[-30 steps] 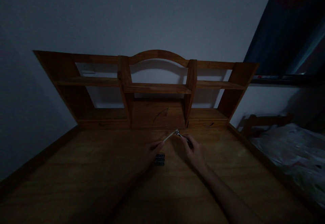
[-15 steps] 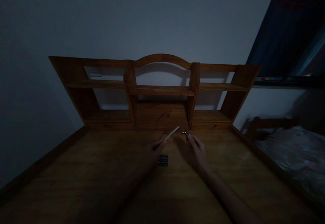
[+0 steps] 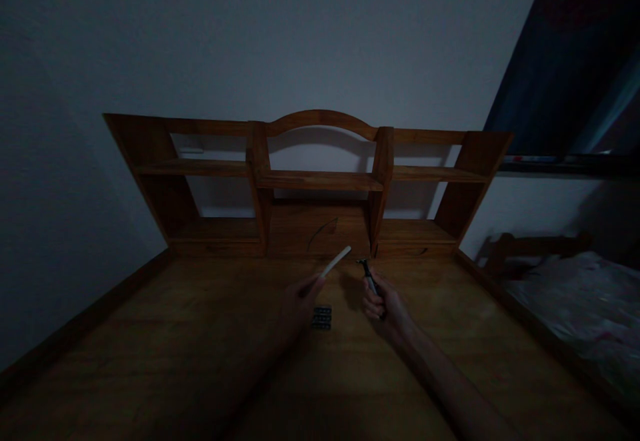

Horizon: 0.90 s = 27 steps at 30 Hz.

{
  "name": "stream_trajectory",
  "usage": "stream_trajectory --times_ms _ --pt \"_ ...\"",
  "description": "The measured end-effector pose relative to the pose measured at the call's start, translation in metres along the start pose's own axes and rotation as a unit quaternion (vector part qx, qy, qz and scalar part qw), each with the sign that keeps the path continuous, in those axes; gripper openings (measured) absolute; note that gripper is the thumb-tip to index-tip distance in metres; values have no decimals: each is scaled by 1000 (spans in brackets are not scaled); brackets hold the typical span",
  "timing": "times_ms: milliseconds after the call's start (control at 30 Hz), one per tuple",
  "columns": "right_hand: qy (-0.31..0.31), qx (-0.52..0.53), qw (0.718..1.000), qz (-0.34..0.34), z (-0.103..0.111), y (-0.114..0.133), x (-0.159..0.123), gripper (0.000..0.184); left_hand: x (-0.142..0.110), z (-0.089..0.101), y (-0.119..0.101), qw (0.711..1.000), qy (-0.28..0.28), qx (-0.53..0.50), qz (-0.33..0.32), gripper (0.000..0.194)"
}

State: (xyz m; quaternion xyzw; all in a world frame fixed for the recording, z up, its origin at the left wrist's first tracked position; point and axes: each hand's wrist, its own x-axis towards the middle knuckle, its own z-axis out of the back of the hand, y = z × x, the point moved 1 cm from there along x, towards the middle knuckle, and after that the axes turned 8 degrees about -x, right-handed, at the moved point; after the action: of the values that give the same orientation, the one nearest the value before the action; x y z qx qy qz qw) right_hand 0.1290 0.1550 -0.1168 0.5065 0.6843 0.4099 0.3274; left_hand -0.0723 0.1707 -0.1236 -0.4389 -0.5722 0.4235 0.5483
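Pinching a pale, slim stick (image 3: 336, 262) near its lower end, the left hand (image 3: 299, 300) angles its free end up and to the right, above the table (image 3: 200, 334) and short of the far edge's middle. The stick looks light and fairly stiff, smooth along its length and rounded at the tip; a grip by the lower end probably suits it, though a sideways knock might turn it. Its material is too dim to name. Beside it, the right hand (image 3: 393, 308) has its fingers (image 3: 373, 301) curled around the handle of a dark tool (image 3: 371, 277) with a small, crosswise head that catches a little light. This tool seems rigid and light to moderate in weight, best taken by the handle, well away from the head, which could be sharp. The head and the stick's tip are near each other but apart.

Just beside the left hand, a small dark block (image 3: 322, 318) lies flat on the table, marked with rows of lighter detail; it looks hard and easy to lift by its sides. The table is broad, warm-brown wood with streaky grain. At the far edge stands a wooden shelf unit (image 3: 320, 180) with square compartments and an arched top rail, against a matte, pale wall (image 3: 300, 34). Beyond the right edge, crinkled, thin-looking plastic (image 3: 565, 301) covers a soft-looking heap.
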Motion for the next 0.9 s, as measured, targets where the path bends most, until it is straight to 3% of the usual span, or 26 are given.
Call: stream_trajectory --times_ms 167,400,533,633,833,900 --pt "69 39 996 -51 0 1 -1 36 -8 -5 -8 998 47 27 -26 34" --pt "123 107 985 -62 3 2 0 31 -3 -2 1 998 0 42 -36 36" --pt "164 148 973 -67 5 -2 1 29 -8 -3 -3 994 45 76 -62 35" --pt "167 163 970 -67 5 -3 2 30 -8 -5 -3 993 56 83 -63 33" --pt "159 158 973 -61 4 -1 2 31 2 -1 8 997 -9 59 -45 36" --pt "158 156 973 -59 3 0 1 31 1 0 7 997 6 59 -53 35"
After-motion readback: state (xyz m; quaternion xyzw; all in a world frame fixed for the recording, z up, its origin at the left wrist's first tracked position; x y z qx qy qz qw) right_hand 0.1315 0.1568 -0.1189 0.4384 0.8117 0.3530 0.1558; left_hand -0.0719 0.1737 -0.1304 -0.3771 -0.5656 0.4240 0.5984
